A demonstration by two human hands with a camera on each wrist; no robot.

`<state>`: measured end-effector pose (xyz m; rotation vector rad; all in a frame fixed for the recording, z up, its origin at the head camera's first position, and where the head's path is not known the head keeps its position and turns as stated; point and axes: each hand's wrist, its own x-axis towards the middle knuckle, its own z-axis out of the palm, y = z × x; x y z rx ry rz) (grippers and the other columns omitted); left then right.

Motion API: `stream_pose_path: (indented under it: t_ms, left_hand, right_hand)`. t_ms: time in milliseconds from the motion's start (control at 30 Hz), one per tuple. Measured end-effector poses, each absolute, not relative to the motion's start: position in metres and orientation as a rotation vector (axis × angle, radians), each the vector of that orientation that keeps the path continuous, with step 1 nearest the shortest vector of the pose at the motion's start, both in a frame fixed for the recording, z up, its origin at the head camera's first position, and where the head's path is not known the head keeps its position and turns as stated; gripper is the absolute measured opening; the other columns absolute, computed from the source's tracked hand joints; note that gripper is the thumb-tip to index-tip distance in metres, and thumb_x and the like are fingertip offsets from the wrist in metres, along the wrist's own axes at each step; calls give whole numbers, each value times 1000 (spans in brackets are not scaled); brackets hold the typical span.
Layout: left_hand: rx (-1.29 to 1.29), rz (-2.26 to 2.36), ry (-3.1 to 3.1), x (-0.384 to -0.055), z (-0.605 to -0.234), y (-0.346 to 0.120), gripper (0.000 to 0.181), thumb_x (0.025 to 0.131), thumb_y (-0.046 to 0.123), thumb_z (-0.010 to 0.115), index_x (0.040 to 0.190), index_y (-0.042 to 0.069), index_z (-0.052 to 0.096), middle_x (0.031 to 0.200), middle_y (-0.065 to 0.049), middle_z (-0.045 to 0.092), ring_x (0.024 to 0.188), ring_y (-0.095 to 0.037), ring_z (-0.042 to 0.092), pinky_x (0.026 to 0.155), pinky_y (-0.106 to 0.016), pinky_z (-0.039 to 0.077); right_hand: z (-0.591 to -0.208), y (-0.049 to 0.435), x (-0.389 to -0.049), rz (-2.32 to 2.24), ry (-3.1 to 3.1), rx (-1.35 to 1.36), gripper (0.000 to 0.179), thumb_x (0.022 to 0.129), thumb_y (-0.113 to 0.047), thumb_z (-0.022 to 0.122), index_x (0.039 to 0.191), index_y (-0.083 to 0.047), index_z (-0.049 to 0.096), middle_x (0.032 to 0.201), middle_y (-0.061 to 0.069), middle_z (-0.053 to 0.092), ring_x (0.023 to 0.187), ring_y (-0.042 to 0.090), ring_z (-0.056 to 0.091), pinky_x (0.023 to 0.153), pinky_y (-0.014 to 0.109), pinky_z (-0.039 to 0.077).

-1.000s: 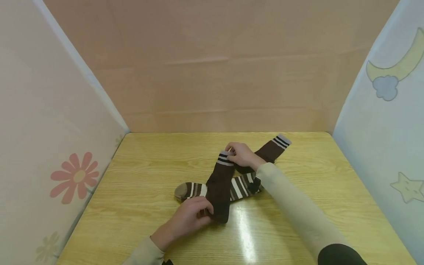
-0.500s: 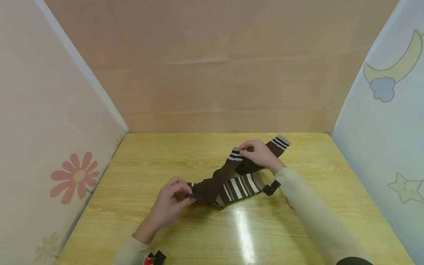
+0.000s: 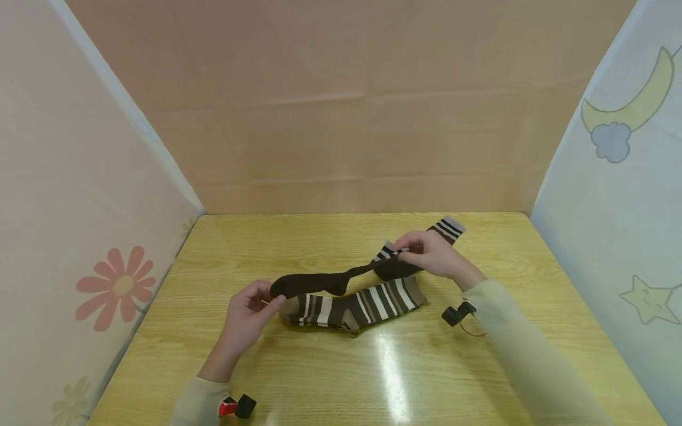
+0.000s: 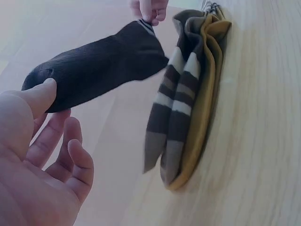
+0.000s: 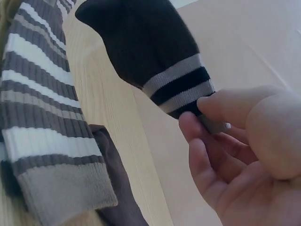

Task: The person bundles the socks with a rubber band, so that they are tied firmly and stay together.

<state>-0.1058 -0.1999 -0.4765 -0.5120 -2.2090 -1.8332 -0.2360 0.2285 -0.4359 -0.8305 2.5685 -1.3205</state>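
Note:
A dark brown sock point(image 3: 311, 283) with a grey-and-black banded cuff stretches between both hands. My left hand point(image 3: 247, 316) pinches its toe end between thumb and fingers, as the left wrist view shows up close. At the other end my right hand point(image 3: 434, 254) pinches the banded cuff point(image 5: 183, 87). Just in front of it on the table lie striped socks point(image 3: 367, 305) in brown, white and tan, stacked flat together. A second dark brown sock point(image 3: 450, 229) with the same cuff lies behind, partly covered by my right hand.
The wooden table point(image 3: 213, 248) reaches back to a plain tan wall point(image 3: 341, 118). Printed side panels stand at left point(image 3: 64, 195) and right point(image 3: 613, 236). Small black devices point(image 3: 455, 313) sit at the wrists.
The brown sock has swung from lengthwise across the striped socks to sideways, behind them. My left hand moved left and away from me with the toe; my right hand shifted right with the cuff.

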Motion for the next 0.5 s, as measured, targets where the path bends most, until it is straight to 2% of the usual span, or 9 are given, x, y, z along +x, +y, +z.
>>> stream_pose_path:
  t_ms: [133,333,500]
  left_hand:
    - [-476,-1824,-2214,-105,-479,-202,5,97,-3,72,97,-2,66,82,-1,61,67,-14,51,55,-28,44]
    - [-403,-1859,-2192,-105,-477,-203,5,98,-4,70,96,-2,67,80,-3,64,69,-15,57,61,-27,50]
    - [-385,-1854,-2211,-104,-474,-203,6,101,-1,67,95,0,66,77,-7,66,67,-26,57,58,-30,48]
  right_hand:
    - [-434,233,-227,-1322,2628,-862,13,100,-8,72,113,-6,77,120,15,72,95,14,68,79,24,56]
    - [-426,236,-214,-1374,2639,-802,11,102,-10,70,112,-5,74,117,14,70,88,14,64,75,25,55]
    - [-423,238,-208,-1396,2627,-753,12,107,-14,63,113,-7,70,98,9,67,79,16,60,70,28,52]
